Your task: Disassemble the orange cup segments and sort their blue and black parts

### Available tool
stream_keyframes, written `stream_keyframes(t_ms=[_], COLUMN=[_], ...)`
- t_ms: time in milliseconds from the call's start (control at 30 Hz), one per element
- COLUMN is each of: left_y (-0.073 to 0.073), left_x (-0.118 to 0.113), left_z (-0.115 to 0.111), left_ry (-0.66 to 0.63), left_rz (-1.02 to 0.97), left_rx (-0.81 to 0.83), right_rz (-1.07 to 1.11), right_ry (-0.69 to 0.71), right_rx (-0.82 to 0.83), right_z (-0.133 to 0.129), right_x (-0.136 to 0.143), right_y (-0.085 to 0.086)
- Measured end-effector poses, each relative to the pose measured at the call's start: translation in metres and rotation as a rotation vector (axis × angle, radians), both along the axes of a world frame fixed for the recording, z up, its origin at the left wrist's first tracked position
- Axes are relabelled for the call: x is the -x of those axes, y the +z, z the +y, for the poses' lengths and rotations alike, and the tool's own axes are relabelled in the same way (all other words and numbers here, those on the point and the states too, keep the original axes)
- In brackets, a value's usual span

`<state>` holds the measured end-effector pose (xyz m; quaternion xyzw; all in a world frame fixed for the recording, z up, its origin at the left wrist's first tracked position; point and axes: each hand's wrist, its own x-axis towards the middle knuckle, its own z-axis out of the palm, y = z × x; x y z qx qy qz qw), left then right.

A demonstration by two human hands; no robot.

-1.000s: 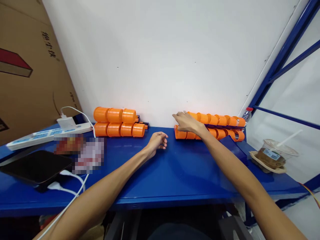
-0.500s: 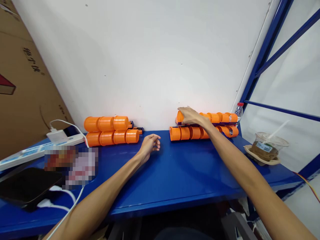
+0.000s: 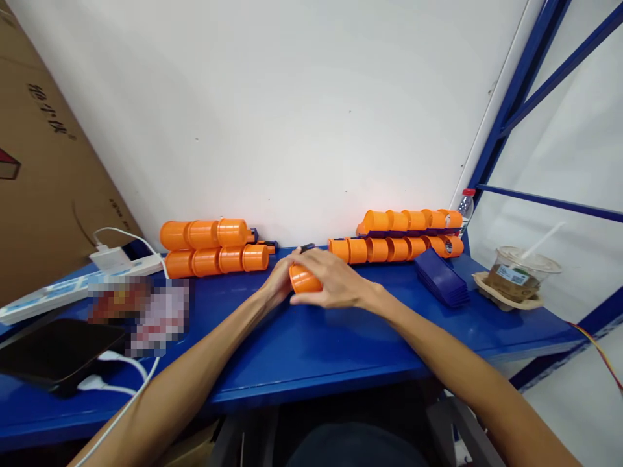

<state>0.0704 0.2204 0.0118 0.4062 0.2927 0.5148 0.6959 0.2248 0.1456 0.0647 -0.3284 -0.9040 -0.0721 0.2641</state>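
An orange cup-shaped piece (image 3: 304, 279) is between my two hands above the middle of the blue table (image 3: 311, 350). My right hand (image 3: 333, 279) wraps round it from the right. On its left side, my left hand (image 3: 280, 279) is pressed against it, its fingers partly hidden. A small dark part (image 3: 307, 247) shows above the fingers. Several orange pieces lie in two stacked rows (image 3: 207, 235) at the left, with dark ends. Two more rows (image 3: 403, 220) lie at the right along the wall.
Dark blue flat pieces (image 3: 442, 277) lie at the right, beside a drink cup (image 3: 520, 275) in a cardboard holder. A bottle (image 3: 466, 206) stands behind. At the left are a power strip (image 3: 73, 288), a black device (image 3: 61, 350) and white cables (image 3: 156, 370).
My right hand has come from the right rows to the middle with an orange piece, and my left hand now meets it. The upper right row is shorter at its left end. The blue pieces now show.
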Motion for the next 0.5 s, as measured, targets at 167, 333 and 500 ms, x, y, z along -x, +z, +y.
stream_keyframes(t_ms=[167,333,500], left_y=[0.008,0.014,0.007], left_x=[-0.005,-0.008,-0.011], left_z=[-0.009,-0.019,-0.018], left_ry=[-0.005,0.045,0.097], left_rz=[0.046,0.09,0.174], left_rx=[0.016,-0.077,-0.241], right_rz=[0.363,0.316,0.31], right_ry=[-0.401,-0.415,-0.389], right_rx=[0.119,0.334,0.371], right_z=[0.02,0.035,0.04], right_x=[-0.029,-0.035,-0.031], right_y=[0.004,-0.01,-0.017])
